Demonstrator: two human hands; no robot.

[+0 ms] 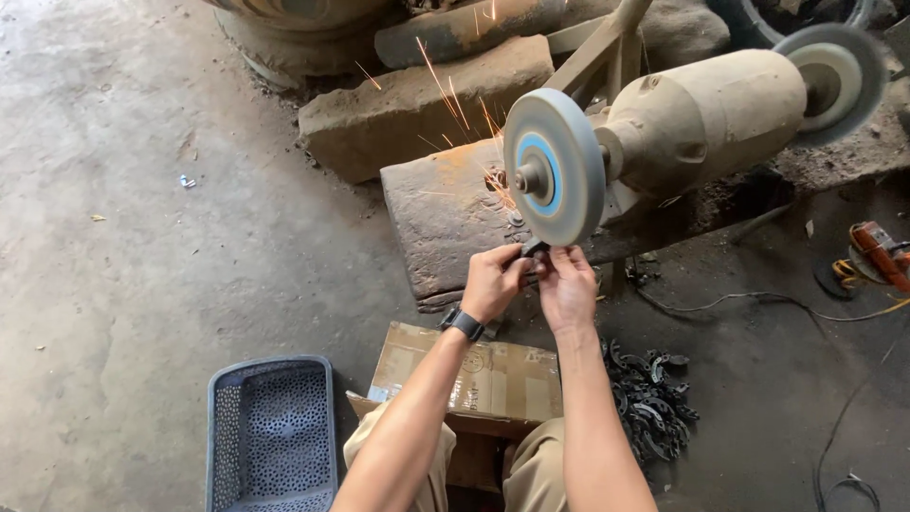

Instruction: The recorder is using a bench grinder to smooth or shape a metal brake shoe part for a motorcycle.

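Observation:
My left hand (493, 282) and my right hand (567, 284) pinch a small dark metal piece (534, 249) between their fingertips. The piece presses against the lower rim of a grey grinding wheel (555, 167) with a blue centre. Orange sparks (455, 104) fly up and to the left from the contact point. The wheel is mounted on a dusty bench grinder motor (706, 118). A black watch (464, 323) sits on my left wrist.
A cardboard box (493, 374) rests by my knees. A grey perforated plastic basket (273, 431) stands at lower left. A heap of dark curved metal parts (649, 398) lies at right. Stone blocks (417, 104) sit behind the grinder; cables and an orange power tool (877, 254) lie at far right.

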